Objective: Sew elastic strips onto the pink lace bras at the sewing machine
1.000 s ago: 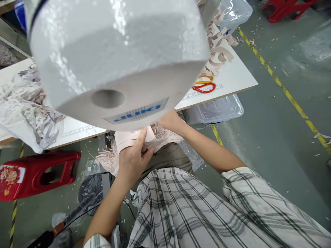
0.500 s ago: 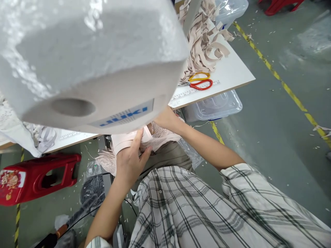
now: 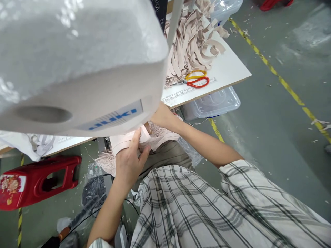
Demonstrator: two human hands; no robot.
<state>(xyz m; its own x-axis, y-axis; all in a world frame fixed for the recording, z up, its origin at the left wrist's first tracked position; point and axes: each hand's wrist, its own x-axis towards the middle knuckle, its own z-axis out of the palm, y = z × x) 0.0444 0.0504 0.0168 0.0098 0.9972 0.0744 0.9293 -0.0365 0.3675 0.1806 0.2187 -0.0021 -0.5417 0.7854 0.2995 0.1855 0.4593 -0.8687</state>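
Note:
Pale pink lace fabric (image 3: pixel 157 132) with smooth bands lies below the sewing machine head (image 3: pixel 85 82), over my lap. My left hand (image 3: pixel 130 160) grips its left part: the index finger lies along a band, the thumb is spread toward me, and the other fingers are mostly hidden. On the far side of the lace, my right hand (image 3: pixel 162 115) reaches in under the machine head. Its fingers are out of sight behind the machine, so their hold does not show. The needle area is hidden too.
Pink fabric strips (image 3: pixel 187 48) are heaped on the white table (image 3: pixel 232 69), with scissors (image 3: pixel 198 82) before them. A clear plastic box (image 3: pixel 214 103) stands below the table edge. At left is a red stool (image 3: pixel 38 181); white fabric (image 3: pixel 18 143) hangs over the table edge.
The view has shifted slightly, so the machine head appears farther left and more of the strips shows. Both hands keep nearly the same place on the fabric.

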